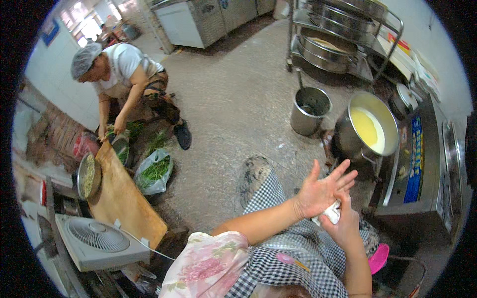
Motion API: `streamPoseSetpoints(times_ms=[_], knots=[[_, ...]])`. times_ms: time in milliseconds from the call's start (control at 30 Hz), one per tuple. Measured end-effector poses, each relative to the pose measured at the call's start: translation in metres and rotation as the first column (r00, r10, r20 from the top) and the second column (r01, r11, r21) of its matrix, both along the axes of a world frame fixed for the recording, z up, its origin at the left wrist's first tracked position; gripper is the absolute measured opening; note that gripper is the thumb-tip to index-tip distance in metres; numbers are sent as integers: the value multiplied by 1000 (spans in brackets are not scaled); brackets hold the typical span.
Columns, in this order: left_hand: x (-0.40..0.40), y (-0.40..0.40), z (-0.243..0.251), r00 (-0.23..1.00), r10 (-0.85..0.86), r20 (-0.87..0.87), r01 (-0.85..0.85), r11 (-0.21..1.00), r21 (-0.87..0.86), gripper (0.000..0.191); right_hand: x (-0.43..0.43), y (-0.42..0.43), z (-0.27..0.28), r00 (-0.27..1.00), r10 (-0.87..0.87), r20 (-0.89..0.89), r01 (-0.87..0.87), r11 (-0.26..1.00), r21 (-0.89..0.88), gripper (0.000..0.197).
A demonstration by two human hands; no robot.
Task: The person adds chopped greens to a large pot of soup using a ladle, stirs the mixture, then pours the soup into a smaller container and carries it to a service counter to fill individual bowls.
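My left hand (316, 193) is held out over my lap with its fingers spread and the palm up. Against the little-finger side of that palm, my right hand (346, 225) grips a crumpled white wipe, cloth or paper (332, 212); which one I cannot tell. Below both hands lies my black-and-white checked apron (275, 257). Just beyond my fingers stands a large metal pot (348, 138) with yellow liquid (364, 128) in it.
A co-worker (126, 70) in a hair net bends over greens at the left, near a wooden board (123, 186) and a plastic bag of greens (154, 171). A metal bucket (307, 119), a rack of steamers (328, 48), a stove (413, 178) and a box fan (100, 238) stand around me.
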State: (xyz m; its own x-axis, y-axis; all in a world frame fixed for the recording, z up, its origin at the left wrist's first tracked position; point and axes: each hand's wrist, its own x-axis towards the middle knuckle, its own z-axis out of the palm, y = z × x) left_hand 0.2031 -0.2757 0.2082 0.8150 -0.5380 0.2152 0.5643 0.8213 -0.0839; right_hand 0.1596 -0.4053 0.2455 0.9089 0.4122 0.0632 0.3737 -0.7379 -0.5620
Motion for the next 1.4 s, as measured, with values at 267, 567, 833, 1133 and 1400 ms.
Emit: streamPoseSetpoints(times_ms=[267,567,833,1133,1400], knots=[[0,6,-17,997,37,61,-38,999,15,75,9,8,-15,993,93,72,-95,995,24,47],[10,0,-45,939,280,201,-343,699,628,67,7,14,-12,953,151,-262,-212,952,-222,76],[16,4,-63,914,400,72,-291,521,802,72,11,6,-41,955,93,-280,-181,935,-306,90],[-7,257,51,188,-191,963,327,-913,-245,66,15,-42,-68,987,47,-155,-108,904,-414,81],[-50,319,54,262,-168,950,521,-804,-286,63,21,-28,-60,965,-15,-263,-88,922,-378,79]])
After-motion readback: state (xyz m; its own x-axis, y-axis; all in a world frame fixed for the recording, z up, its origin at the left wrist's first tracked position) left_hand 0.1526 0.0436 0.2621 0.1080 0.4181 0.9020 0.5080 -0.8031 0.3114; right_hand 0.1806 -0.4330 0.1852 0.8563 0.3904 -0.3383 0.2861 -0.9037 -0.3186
